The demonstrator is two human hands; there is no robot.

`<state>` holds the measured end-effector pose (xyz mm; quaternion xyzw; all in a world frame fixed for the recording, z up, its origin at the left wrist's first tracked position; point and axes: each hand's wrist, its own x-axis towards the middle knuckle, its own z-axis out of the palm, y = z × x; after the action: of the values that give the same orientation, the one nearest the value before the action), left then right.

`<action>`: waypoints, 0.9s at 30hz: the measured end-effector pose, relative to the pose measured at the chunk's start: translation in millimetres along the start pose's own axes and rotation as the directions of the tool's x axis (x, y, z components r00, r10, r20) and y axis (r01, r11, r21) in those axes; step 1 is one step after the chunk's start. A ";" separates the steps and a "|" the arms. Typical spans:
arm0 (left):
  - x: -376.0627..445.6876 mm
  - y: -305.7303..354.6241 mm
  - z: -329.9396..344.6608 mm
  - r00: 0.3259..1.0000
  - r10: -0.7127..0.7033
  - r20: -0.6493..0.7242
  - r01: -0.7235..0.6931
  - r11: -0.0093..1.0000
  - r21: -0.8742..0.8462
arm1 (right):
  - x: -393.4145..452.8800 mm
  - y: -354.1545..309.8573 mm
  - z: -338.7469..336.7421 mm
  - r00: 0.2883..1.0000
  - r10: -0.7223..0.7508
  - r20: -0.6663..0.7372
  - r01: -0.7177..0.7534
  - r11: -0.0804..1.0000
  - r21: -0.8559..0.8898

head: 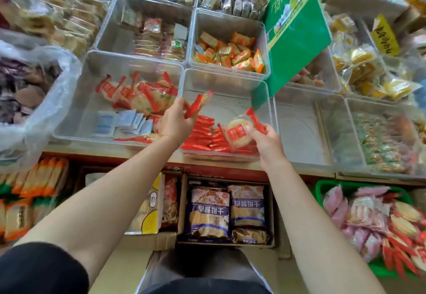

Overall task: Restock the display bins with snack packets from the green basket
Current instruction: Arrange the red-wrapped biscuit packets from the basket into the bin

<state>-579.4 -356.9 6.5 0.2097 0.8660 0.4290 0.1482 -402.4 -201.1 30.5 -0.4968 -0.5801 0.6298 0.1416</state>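
floor boxes: nearest me, open cardboard boxes (227,213) stuffed with big blue-and-gold biscuit bags
green basket: green plastic basket (322,190) down low on the right, piled with pink and red-edged snack packets (373,220)
right hand: right hand (268,142), fingers clamped on a round rice cracker in a clear wrapper with red ends (238,132), held over the bin's front right part
left hand: left hand (174,120), fingers pinching another red-ended packet (198,104), lifted above that bin's left side
target bin: clear plastic bin (230,81) on the bench, red packets (202,136) stacked along the front
neighbours: left bin (96,63) has the same crackers plus small white sachets; behind sits a bin of orange-wrapped sweets (230,53)
far right: green sign card (297,26), tilted
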 end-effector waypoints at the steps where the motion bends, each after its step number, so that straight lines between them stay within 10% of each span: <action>1: 7.3 -0.5 5.5 1.000 0.030 0.010 -0.030 0.999 0.035 | 7.0 -4.0 3.0 1.000 -0.028 0.001 0.028 0.997 -0.076; 10: 42.5 -20.3 44.0 0.970 0.235 0.064 -0.242 0.898 0.368 | 81.7 -25.0 26.5 0.947 -0.309 0.090 0.304 0.768 -0.564; 27: 43.7 -22.3 48.4 0.960 0.272 0.066 -0.274 0.861 0.428 | 129.9 -9.2 74.2 0.899 0.223 0.378 0.295 0.330 -0.897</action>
<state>-601.4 -314.7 -43.3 0.3586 0.9008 0.2422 0.0371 -525.2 -144.1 -33.8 -0.3171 -0.8623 0.2661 -0.2918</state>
